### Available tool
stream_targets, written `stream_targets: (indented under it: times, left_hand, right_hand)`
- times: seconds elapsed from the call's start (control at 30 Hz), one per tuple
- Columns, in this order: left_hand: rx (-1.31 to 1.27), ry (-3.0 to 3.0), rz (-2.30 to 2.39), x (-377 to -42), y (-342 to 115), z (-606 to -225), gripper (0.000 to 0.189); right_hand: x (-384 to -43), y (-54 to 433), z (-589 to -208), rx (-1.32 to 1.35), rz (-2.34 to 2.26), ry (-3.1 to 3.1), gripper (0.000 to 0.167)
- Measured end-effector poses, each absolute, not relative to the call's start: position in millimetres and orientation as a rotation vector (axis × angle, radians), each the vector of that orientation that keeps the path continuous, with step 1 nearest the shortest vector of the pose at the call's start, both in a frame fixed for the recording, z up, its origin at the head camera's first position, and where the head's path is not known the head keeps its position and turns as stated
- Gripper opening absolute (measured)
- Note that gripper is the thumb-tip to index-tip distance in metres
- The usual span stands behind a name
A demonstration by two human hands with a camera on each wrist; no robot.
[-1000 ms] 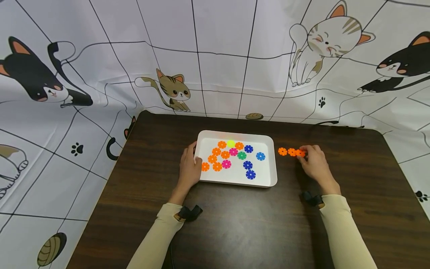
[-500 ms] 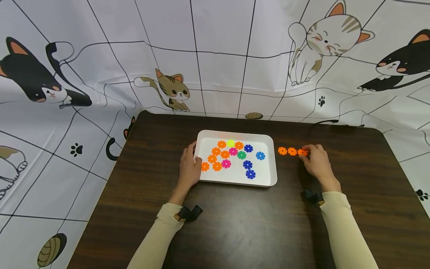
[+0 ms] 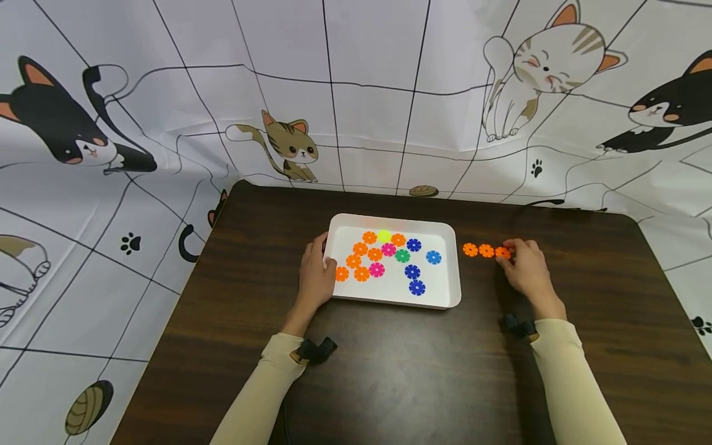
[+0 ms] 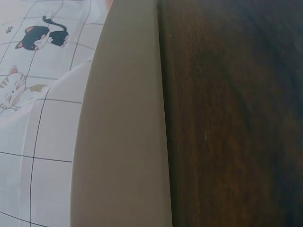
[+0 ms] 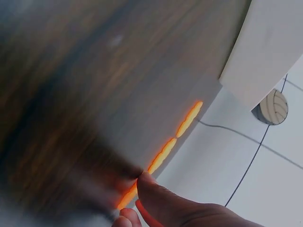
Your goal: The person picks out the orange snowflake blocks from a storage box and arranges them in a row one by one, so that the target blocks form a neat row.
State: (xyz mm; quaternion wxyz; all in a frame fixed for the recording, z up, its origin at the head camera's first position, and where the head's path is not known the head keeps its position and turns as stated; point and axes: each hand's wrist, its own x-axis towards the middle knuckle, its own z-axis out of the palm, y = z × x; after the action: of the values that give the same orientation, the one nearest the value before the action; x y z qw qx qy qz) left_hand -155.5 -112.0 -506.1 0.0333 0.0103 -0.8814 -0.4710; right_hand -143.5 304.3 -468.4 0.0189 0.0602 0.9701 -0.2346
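Observation:
A white tray [image 3: 396, 301] holds several flat notched plastic discs in orange, pink, yellow, green and blue. My left hand [image 3: 317, 275] grips the tray's left side, thumb over the rim; its other fingers are partly hidden behind the wall. On the table right of the tray, two orange discs, a left one [image 3: 470, 250] and a middle one [image 3: 486, 251], lie in a row with a third orange disc [image 3: 502, 253]. My right hand [image 3: 525, 270] pinches that third disc between thumb and finger. In the right wrist view, the thumb [image 5: 163, 198] covers part of it.
The dark wooden table [image 3: 423, 364] extends around the tray. A white cloth with cat drawings [image 3: 367, 111] hangs behind and at the left. A plain beige surface [image 4: 125, 118] fills the middle of the left wrist view; I cannot tell what it is.
My right hand has slid the third orange disc slightly right, from overlapping the middle disc to lying at the row's right end. My left hand has stayed on the tray.

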Motion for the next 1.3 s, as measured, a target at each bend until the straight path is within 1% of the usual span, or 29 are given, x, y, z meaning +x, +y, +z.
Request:
stream_targets:
  times: [0.27,0.67,1.3]
  left_hand:
    - [0.037,-2.732,-1.461,-156.0,-111.7,-505.9,0.058]
    - [0.020,-2.710,-1.455,-154.7,-112.0,-505.7,0.058]
    - [0.016,-2.704,-1.452,-155.1,-110.9,-505.6,0.057]
  right_hand:
    - [-144.3,293.7,-464.4,0.176,-0.762,3.048,0.045]
    - [-144.9,276.1,-449.6,0.060,-0.829,3.129,0.044]
    - [-154.2,229.5,-426.9,-0.115,-0.900,3.132,0.041]
